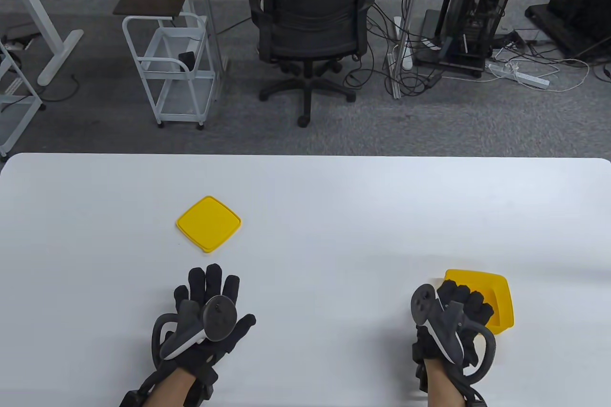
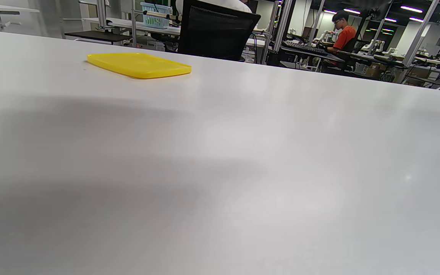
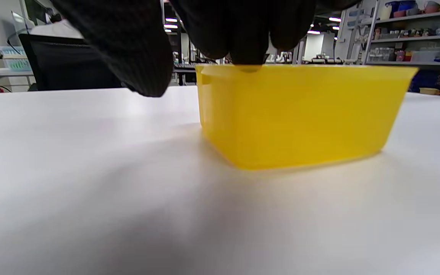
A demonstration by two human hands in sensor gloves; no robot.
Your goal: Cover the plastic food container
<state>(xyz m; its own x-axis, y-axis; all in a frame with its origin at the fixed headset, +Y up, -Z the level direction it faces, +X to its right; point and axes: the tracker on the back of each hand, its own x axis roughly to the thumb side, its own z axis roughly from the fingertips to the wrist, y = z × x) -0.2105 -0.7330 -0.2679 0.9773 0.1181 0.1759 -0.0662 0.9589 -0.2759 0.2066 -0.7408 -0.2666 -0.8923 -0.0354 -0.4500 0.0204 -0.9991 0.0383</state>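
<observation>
White table (image 1: 305, 197), lid (image 1: 208, 223) apart, left hand (image 1: 210, 316) spread flat, right hand (image 1: 453, 316) half hiding container (image 1: 501, 297), grip unclear

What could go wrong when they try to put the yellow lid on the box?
The container sits near the table's front edge, so a push from the right hand might slide it off. The lid lies flat, so the left hand may struggle to lift its thin edge.

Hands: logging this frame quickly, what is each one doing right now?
Left hand: open, flat, holding nothing, short of the yellow lid.
Right hand: fingers at the yellow container rim; grip cannot be told.
</observation>
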